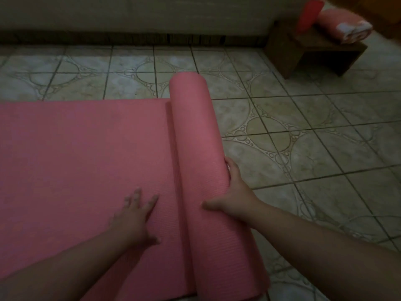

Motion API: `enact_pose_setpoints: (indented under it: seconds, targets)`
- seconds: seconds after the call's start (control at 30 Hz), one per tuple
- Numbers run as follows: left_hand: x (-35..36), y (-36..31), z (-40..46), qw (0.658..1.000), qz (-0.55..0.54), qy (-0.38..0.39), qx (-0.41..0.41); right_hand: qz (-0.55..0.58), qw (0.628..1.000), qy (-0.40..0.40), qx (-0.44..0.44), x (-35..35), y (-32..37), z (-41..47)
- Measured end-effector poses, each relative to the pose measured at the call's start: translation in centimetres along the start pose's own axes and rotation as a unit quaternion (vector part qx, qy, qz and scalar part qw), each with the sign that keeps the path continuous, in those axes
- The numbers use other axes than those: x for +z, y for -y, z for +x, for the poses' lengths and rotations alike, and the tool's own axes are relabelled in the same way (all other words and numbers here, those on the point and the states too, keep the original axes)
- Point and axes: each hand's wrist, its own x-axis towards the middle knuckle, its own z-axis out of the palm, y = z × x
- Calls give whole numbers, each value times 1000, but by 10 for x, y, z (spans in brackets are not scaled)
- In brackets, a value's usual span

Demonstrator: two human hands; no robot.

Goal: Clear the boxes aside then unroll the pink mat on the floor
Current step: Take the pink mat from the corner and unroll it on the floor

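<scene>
tiled floor (303, 118), left hand (132, 216) flat on pink mat (76, 159), right hand (234, 192) gripping its roll (195, 127)

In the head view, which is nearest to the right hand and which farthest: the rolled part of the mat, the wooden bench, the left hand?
1. rolled part of the mat: gripped by the right hand.
2. left hand: left, flat on the mat.
3. wooden bench: far, upper right.

A dim room in a home: patterned ceramic floor tiles (282, 118) run to a pale wall with a dark skirting strip (130, 39), where a low wooden bench (321, 51) in the corner holds a folded pink cloth bundle (345, 26).
</scene>
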Motion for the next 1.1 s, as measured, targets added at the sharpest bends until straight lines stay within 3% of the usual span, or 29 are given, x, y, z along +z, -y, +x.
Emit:
enact_pose_setpoints:
  seconds: [0.13,0.3,0.5,0.63,0.8,0.9,1.1]
  targets:
    - [3,10,-2,1000,0,-1,-12,10,1000,14,1,-4,-9,-2]
    - [5,9,2,998,-48,3,-32,16,999,-23,35,-36,-30,-3]
    - [2,-3,3,996,-62,-28,-55,163,978,-117,62,-79,-62,-11]
    - [-1,-28,7,999,-29,-36,-23,193,974,-84,88,-79,-68,-11]
    - [-1,-44,13,1000,-9,0,6,116,986,-29,114,-83,-70,-10]
    - [-2,-41,13,1000,4,7,2,76,990,-41,108,-82,-71,-7]
    - [-1,-12,8,999,15,-4,-32,140,986,-47,80,-62,-59,-11]
